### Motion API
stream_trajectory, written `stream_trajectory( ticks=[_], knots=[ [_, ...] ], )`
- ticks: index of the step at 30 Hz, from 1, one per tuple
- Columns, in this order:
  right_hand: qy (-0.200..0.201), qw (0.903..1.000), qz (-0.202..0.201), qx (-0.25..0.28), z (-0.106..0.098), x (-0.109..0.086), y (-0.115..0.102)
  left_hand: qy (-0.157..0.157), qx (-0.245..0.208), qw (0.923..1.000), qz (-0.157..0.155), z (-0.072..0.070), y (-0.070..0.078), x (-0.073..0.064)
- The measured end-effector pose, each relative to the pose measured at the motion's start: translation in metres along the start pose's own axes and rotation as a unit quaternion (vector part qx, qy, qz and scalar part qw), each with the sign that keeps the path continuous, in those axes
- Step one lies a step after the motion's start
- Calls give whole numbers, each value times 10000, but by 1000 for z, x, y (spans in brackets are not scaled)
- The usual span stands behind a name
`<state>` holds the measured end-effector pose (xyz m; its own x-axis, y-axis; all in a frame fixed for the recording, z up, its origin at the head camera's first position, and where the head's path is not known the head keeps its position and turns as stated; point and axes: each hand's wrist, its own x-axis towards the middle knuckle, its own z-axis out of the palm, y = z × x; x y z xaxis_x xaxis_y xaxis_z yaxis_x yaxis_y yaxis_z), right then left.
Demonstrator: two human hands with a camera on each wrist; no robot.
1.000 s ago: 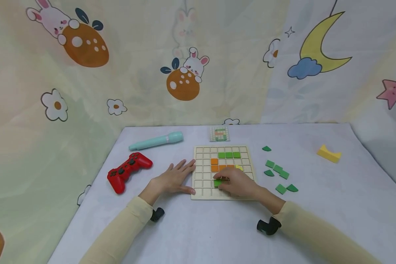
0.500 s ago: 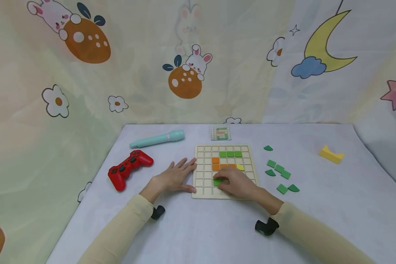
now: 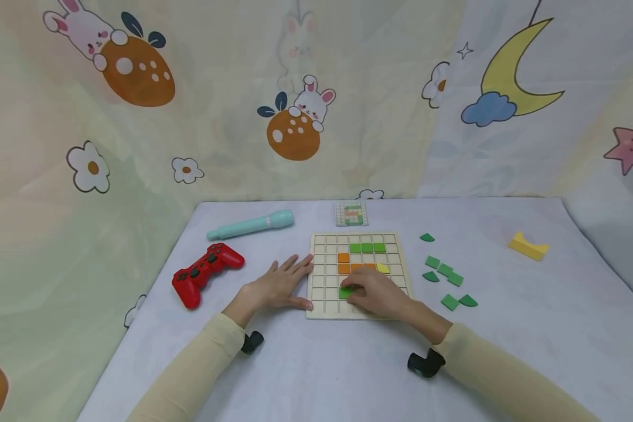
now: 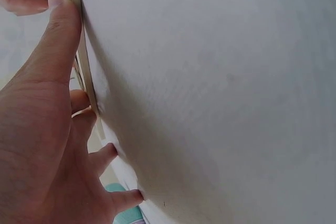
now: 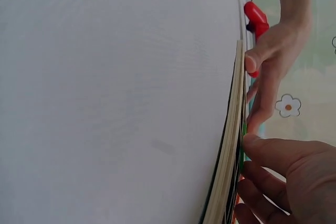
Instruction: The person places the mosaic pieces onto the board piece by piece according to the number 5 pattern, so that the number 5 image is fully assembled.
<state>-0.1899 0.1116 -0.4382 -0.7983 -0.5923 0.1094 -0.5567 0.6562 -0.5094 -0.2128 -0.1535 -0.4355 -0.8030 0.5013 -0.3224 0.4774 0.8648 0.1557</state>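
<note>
Nearest us, pale yellow sleeves (image 3: 511,369) reach over the white desk (image 3: 322,375), a black wrist camera (image 3: 426,363) at each cuff. And look at the right hand (image 3: 381,292): a narrow grip, thumb and fingers pinching a green tile (image 3: 345,293) in the near half of the gridded board (image 3: 324,285); whether it sits fully down in its cell, I can't tell. The left hand (image 3: 278,286) holds nothing, its grip wide, thumb and fingertips against the board's left edge.

Into the cells, then! Beyond the green tile runs a row of orange tiles (image 3: 344,268), partly behind the right hand, a yellow piece (image 3: 383,268) at its right end; one more orange tile (image 3: 343,258) sits just beyond; then three green squares (image 3: 367,248) side by side, farther still.

To the right, loose green pieces (image 3: 449,302) on the desk, squares and rounded wedges. On the left, a red game controller (image 3: 206,272), its button markings too small to read. Far right, a yellow block (image 3: 528,247) with a scooped side. Far left, a teal stick (image 3: 248,227) lies slanted. Just beyond the board, a card (image 3: 351,214) bears a tiny coloured grid, any lettering too small to make out. At the back hangs a cloth (image 3: 374,140) printed with rabbits and a moon.
</note>
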Motion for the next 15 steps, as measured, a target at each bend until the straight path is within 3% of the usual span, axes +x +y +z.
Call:
stream_trajectory(
  ticks=[7, 15],
  knots=[
    [-25, 9995, 275, 183, -22, -9, 14, 5, -9, 10000, -7, 2, 1, 1],
    [119, 9979, 625, -99, -67, -36, 61, -8, 34, 10000, 6, 0, 0, 0]
  ],
)
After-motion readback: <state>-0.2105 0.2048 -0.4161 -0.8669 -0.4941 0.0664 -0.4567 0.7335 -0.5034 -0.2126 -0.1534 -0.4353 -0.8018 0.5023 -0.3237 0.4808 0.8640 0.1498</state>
